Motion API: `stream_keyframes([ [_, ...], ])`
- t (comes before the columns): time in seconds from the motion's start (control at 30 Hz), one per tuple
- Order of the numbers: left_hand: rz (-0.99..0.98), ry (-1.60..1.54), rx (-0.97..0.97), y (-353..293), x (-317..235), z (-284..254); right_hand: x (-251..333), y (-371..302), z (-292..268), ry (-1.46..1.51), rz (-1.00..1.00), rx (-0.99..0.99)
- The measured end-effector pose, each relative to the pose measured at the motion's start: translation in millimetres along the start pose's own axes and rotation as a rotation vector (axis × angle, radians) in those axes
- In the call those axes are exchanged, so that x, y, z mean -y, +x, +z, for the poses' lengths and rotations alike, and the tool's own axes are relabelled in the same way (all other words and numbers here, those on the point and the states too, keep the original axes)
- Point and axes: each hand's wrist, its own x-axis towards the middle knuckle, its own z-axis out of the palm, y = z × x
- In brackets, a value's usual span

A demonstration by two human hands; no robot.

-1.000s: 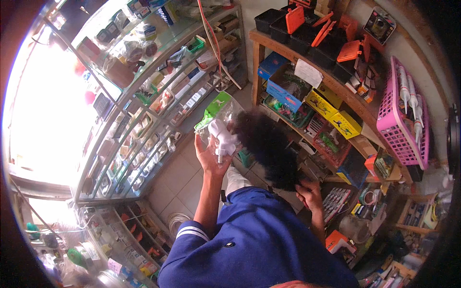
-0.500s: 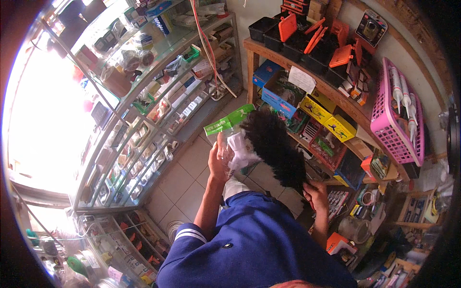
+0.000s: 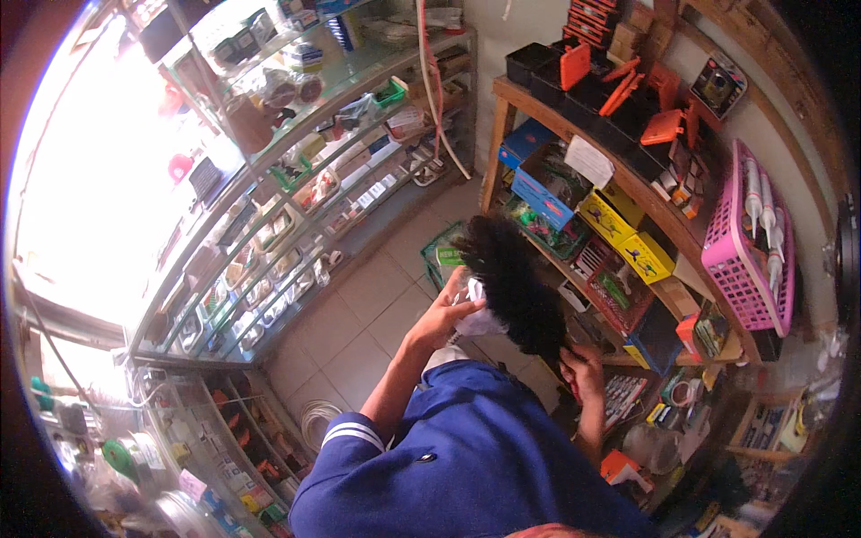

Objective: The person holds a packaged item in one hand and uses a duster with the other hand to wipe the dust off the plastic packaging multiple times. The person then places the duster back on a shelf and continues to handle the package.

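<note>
My left hand (image 3: 444, 316) is closed on a clear plastic packet (image 3: 482, 323) with something white inside and a green printed header card. What the white item is, I cannot make out. A fluffy black duster (image 3: 518, 291) covers part of the packet's right side. The duster's lower end is gripped in my right hand (image 3: 583, 369), where a bit of red handle shows. Duster and packet are close together in front of my body, above the tiled floor.
Glass shelves (image 3: 309, 166) crowded with small goods run along the left. To the right stands a wooden shelf (image 3: 619, 148) with black bins, orange lids and yellow boxes. A pink basket (image 3: 749, 242) holds white tubes. A coil of cable (image 3: 320, 421) lies on the floor.
The packet has turned and come nearer the duster; its green header, broad before, is now mostly hidden. My left hand has shifted right and lower. The camera's view has swung a little left.
</note>
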Motion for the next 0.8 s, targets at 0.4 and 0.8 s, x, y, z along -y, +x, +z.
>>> stream_keyframes([
  [0.4,-0.247,0.602,0.362,-29,-49,26,53,49,-28,-0.814,-0.578,0.089],
  [0.8,-0.099,0.623,0.257,-48,-68,0,72,43,-46,-0.849,-0.485,0.211],
])
